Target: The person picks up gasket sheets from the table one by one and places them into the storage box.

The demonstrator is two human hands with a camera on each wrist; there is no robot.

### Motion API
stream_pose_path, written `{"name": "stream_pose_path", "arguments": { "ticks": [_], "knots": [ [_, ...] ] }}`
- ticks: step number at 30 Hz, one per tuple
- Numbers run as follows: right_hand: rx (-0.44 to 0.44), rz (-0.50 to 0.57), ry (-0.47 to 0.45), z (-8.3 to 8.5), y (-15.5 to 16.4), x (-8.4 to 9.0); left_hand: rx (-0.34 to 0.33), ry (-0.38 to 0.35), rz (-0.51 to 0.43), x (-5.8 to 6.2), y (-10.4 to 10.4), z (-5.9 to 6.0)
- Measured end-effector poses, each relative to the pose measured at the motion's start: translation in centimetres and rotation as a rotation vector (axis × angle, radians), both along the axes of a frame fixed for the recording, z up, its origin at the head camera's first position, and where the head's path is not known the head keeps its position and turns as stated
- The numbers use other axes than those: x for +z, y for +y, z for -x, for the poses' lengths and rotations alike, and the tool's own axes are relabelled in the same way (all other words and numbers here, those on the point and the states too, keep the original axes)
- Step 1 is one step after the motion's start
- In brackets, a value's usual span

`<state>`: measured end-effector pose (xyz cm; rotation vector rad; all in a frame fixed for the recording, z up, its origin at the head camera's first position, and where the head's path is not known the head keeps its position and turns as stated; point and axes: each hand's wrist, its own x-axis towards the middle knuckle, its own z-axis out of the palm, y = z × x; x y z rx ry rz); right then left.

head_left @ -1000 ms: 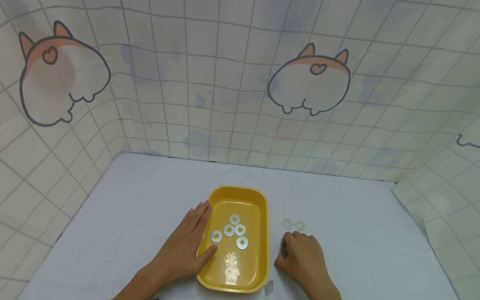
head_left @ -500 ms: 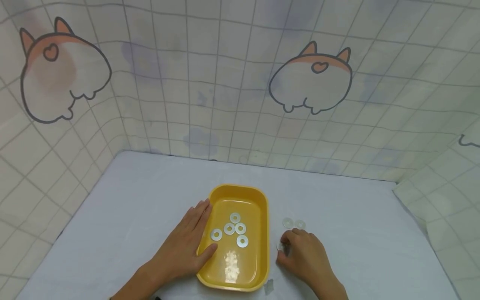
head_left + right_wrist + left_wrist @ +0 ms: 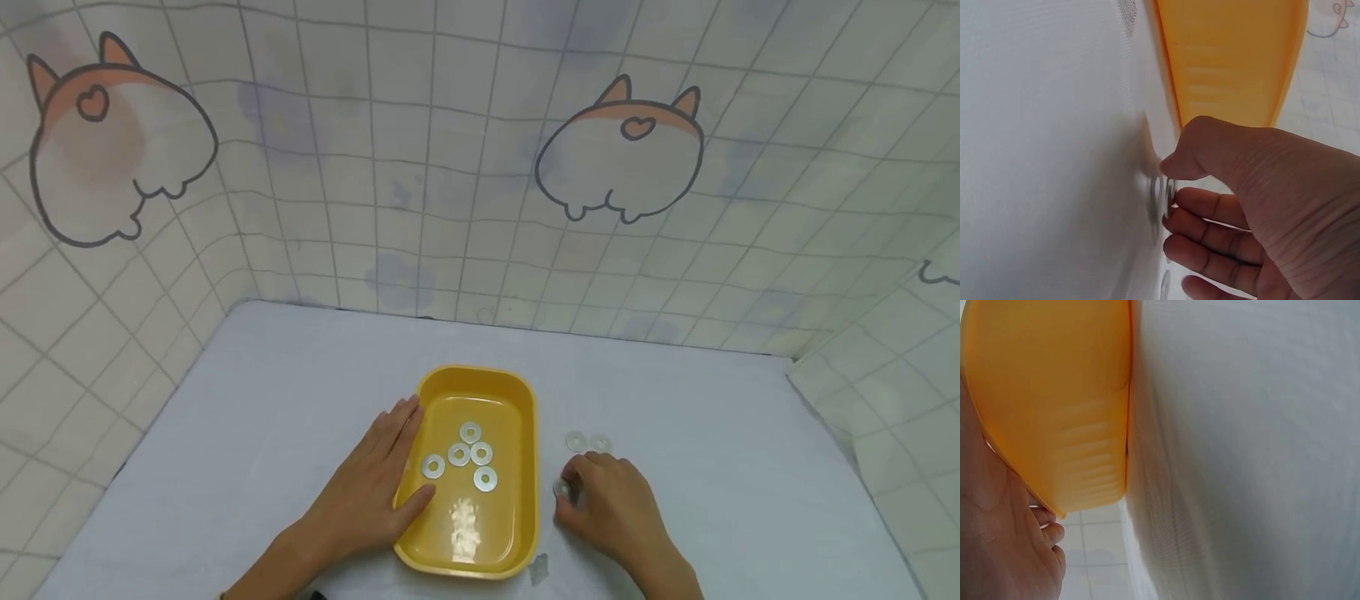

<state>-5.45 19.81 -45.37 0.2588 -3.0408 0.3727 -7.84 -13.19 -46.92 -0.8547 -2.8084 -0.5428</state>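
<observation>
A yellow tray [image 3: 501, 533] stands on the white-covered table with several flat metal washers [image 3: 459, 454] on its floor. Along its left rim lies my left hand [image 3: 365, 500], fingers straight and thumb over the edge; the left wrist view has the palm against the tray's outer side. Right of the tray, my right hand [image 3: 617, 508] pinches a washer [image 3: 1170, 190] between thumb and fingertips, close over the cloth. Two more washers [image 3: 576, 442] lie flat just beyond those fingers, and the right wrist view catches the edge of one at the bottom.
A small grey patch [image 3: 539, 569] sits on the cloth [image 3: 300, 400] by the tray's near right corner. Hanging grid-patterned fabric [image 3: 465, 167] with cartoon animals closes off the back and both sides.
The right thumb and fingers have come up slightly with the washer, which shows more plainly between them now. The left hand and tray stay in place.
</observation>
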Motion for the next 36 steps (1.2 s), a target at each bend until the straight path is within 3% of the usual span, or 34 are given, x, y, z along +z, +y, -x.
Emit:
{"name": "stream_pose_path", "arguments": {
  "ticks": [8, 16, 25, 36],
  "knots": [
    [0.028, 0.057, 0.027, 0.3, 0.7, 0.6, -0.01, 0.005, -0.012, 0.0, 0.2, 0.1],
    [0.067, 0.027, 0.117, 0.5, 1.0, 0.7, -0.004, 0.021, -0.003, 0.1, 0.1, 0.1],
    [0.082, 0.055, 0.089, 0.6, 0.9, 1.2, -0.001, 0.017, 0.001, 0.0, 0.1, 0.1],
    [0.125, 0.031, 0.153, 0.7, 0.8, 1.4, 0.0, 0.021, 0.018, 0.0, 0.0, 0.1]
  ]
}}
